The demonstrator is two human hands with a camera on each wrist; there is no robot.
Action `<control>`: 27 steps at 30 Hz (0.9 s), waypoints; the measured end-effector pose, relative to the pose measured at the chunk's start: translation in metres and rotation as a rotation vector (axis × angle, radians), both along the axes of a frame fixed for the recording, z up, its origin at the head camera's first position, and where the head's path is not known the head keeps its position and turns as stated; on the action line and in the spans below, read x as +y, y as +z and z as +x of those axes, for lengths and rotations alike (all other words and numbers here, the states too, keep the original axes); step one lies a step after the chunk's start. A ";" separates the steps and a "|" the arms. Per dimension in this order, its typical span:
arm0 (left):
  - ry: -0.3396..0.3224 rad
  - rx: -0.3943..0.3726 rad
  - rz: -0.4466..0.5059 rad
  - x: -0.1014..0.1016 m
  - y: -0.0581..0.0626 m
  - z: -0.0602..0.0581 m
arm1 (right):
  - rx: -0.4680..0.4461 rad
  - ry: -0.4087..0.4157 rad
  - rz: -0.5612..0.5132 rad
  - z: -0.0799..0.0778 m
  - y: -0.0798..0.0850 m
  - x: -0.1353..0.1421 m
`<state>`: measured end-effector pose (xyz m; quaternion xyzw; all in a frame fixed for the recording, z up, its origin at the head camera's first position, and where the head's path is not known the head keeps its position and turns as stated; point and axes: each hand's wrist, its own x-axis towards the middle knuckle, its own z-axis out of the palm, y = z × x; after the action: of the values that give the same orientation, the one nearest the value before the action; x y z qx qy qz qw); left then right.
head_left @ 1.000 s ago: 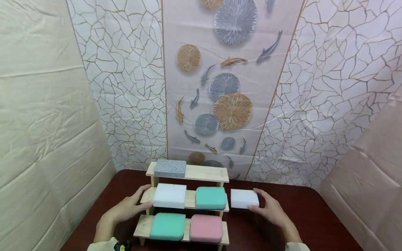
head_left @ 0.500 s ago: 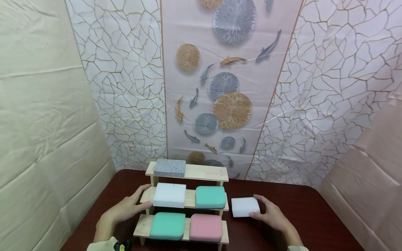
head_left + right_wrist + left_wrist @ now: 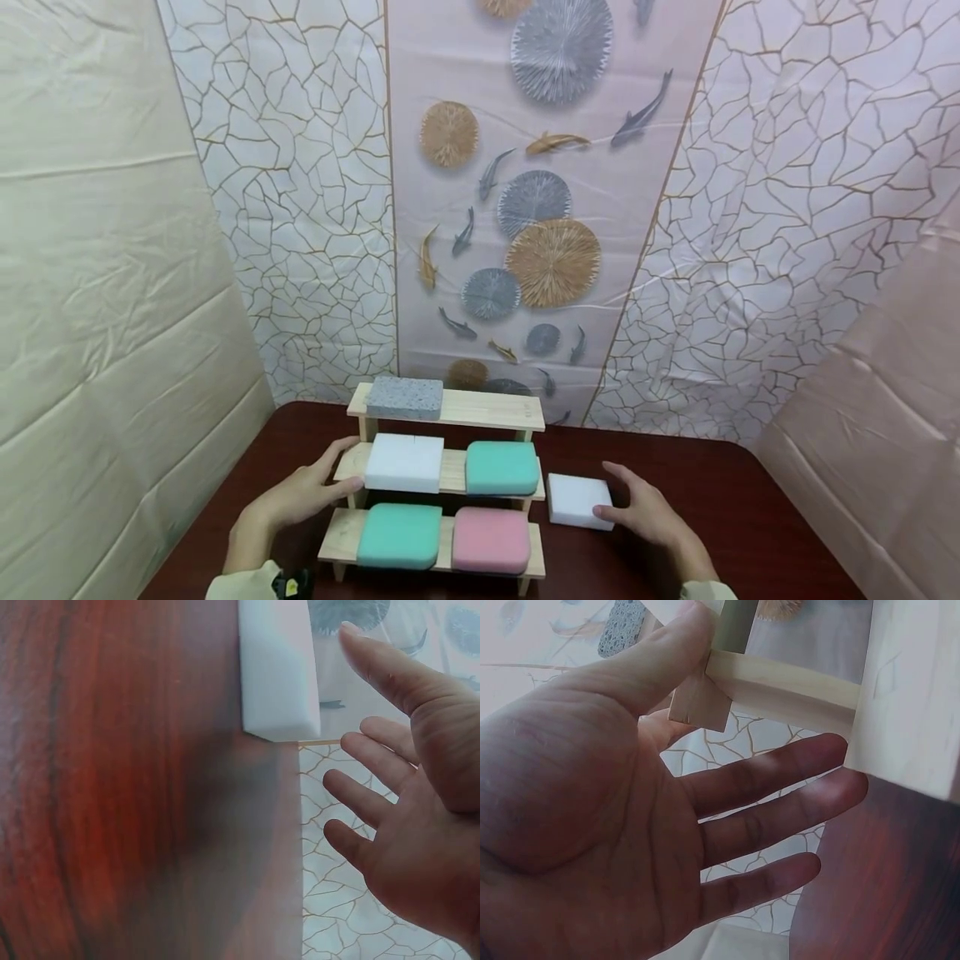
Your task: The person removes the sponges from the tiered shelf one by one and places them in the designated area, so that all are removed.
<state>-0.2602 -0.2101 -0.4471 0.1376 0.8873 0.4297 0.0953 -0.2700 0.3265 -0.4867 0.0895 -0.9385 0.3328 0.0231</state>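
Observation:
A three-step wooden display rack (image 3: 453, 462) stands on the dark red table. My left hand (image 3: 296, 500) holds the left end of its middle step, thumb in front and index finger behind; in the left wrist view the other fingers extend loosely past the wood. A white block like a melamine sponge (image 3: 579, 500) lies flat on the table right of the rack. Beside it is my right hand (image 3: 648, 512), thumb and fingers spread. In the right wrist view a gap shows between those fingers and the white block (image 3: 279, 675).
On the rack sit a speckled grey block (image 3: 405, 397) on top, another white block (image 3: 405, 462) and a green block (image 3: 502, 467) on the middle step, and a green block (image 3: 400, 536) and a pink block (image 3: 491, 539) below. Patterned cloth walls (image 3: 712, 333) surround the table.
My right hand has brought the white block down and nearer to me onto the table, then let go of it. The left hand keeps its place on the rack.

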 end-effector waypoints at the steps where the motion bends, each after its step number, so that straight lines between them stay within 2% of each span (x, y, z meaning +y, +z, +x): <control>1: -0.002 0.005 0.001 0.000 0.000 0.000 | 0.004 -0.003 -0.001 0.000 0.001 0.000; 6: -0.022 0.007 0.017 0.001 0.001 0.001 | 0.026 0.009 -0.004 0.000 0.001 -0.002; 11: -0.015 0.012 0.017 0.001 0.003 0.002 | 0.035 0.004 0.002 -0.003 0.007 -0.009; 17: 0.023 0.015 0.003 0.001 0.002 0.003 | 0.064 0.007 0.001 -0.010 0.026 -0.020; 22: 0.039 -0.019 0.027 0.003 0.001 0.001 | 0.101 -0.011 -0.022 -0.016 0.048 -0.027; 27: 0.061 -0.023 -0.001 0.002 0.002 0.000 | 0.122 -0.002 -0.012 -0.019 0.064 -0.037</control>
<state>-0.2605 -0.2084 -0.4449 0.1056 0.8902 0.4335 0.0923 -0.2892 0.2897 -0.4222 0.1083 -0.9335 0.3322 0.0811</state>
